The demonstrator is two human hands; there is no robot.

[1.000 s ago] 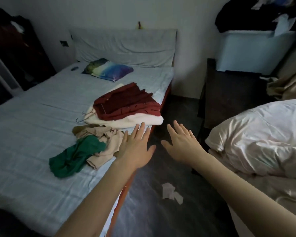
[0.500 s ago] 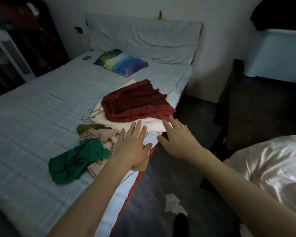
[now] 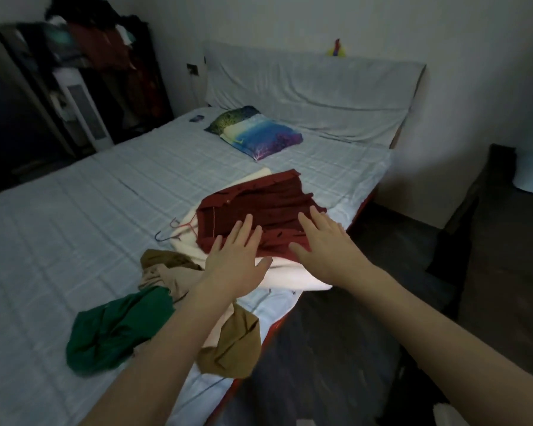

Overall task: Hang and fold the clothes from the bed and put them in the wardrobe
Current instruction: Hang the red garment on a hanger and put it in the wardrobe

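Hands: left hand (image 3: 239, 265) and right hand (image 3: 326, 245) both reaching out flat, fingers straight and spread, gripping nothing
Contact: fingertips lying over the red garment (image 3: 253, 212); touching or hovering, cannot tell
Clothes: red garment sitting on a folded white cloth (image 3: 290, 275) near the bed's right edge
Loose pile: tan clothes (image 3: 170, 272) and green cloth (image 3: 114, 330) lying just beside the stack, toward the foot of the bed (image 3: 74, 226)
Hangers: wire hangers (image 3: 174, 230) poking out left of the stack
Pillow: colourful pillow (image 3: 256, 135) resting by the headboard
Wardrobe: wardrobe (image 3: 83, 87) standing past the bed's far left corner
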